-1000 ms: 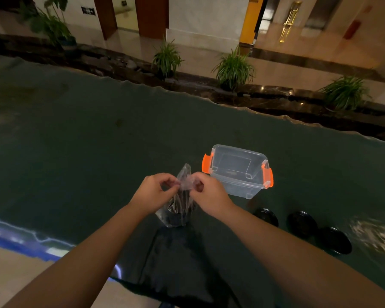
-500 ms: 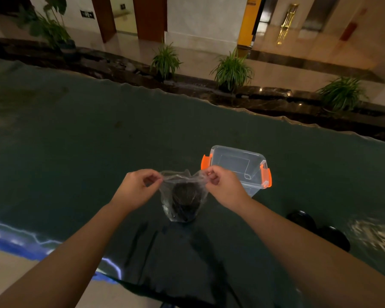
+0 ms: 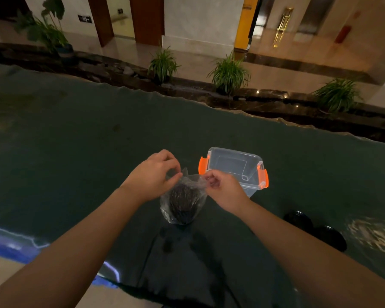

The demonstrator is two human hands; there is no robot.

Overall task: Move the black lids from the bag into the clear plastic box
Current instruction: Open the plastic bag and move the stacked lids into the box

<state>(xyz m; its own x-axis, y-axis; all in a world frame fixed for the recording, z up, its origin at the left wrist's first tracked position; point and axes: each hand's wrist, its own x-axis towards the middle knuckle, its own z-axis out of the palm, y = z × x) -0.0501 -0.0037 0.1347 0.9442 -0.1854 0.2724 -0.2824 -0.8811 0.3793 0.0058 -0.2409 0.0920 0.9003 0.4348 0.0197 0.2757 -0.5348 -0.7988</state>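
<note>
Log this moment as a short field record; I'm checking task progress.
left hand: pinches bag rim
right hand: pinches bag rim opposite
bag: clear, held at its mouth, dark lids inside
box: clear, orange latches, open, no lids inside
table: two black lids by right forearm

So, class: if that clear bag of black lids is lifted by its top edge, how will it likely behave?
The bag looks thin and crumpled, so probably floppy. The black lids sit low, so it would likely sag bottom-heavy. Both hands pinch its rim; the film may slip.
</note>
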